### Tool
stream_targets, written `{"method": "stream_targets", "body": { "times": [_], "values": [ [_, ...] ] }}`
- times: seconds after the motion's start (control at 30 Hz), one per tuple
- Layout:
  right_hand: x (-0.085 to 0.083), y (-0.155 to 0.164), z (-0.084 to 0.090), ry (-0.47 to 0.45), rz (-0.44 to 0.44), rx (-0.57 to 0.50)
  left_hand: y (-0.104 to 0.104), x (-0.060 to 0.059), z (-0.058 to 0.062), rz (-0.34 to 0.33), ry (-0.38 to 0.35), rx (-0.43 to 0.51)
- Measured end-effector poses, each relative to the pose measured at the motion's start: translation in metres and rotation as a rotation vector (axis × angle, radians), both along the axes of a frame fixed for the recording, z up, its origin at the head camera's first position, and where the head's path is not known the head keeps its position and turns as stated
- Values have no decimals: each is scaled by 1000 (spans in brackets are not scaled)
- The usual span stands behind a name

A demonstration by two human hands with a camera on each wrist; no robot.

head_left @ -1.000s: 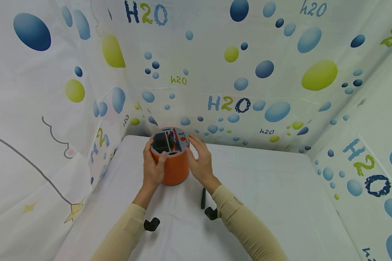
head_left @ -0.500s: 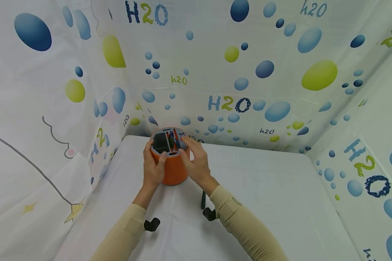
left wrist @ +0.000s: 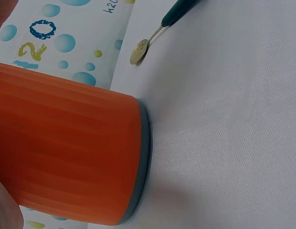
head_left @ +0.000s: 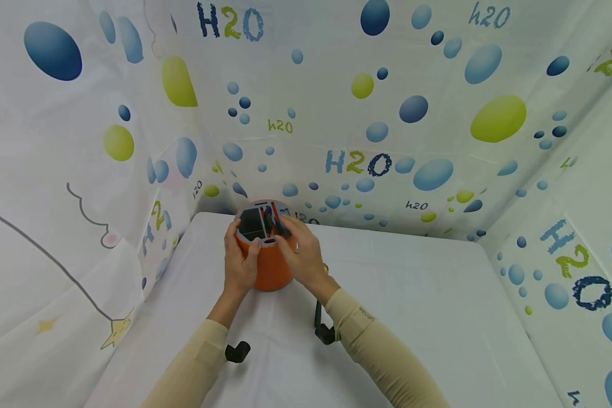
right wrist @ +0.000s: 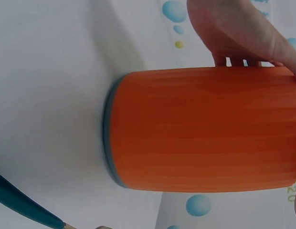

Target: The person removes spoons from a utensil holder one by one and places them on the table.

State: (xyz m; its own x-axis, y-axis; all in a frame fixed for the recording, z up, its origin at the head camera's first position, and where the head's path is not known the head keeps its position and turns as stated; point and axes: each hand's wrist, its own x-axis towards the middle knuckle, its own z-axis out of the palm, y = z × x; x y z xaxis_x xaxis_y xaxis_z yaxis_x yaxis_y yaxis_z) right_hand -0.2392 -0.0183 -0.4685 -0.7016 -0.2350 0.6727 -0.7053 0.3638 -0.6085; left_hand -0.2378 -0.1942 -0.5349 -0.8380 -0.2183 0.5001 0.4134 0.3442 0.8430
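"H2O" curtain behind orange holder

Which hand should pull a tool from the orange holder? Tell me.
Right, probably. The right hand has its fingertips at the top slots of the orange holder, while the left hand grips the holder's side, steadying it.

In the head view a holder stands left of centre on the surface, close to the backdrop behind it. The left hand lies against its left side, the right hand over its right rim. A tool lies lower, below the right hand.
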Motion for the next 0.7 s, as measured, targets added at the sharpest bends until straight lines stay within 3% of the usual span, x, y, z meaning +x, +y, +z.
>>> {"method": "stream_targets", "body": {
  "times": [0.27,0.7],
  "values": [
    [-4,-1,0,-43,-33,85,1,1,1,-4,-5,2],
    [-7,-2,5,-33,-25,118,1,2,1,-3,4,1]
  ]
}}
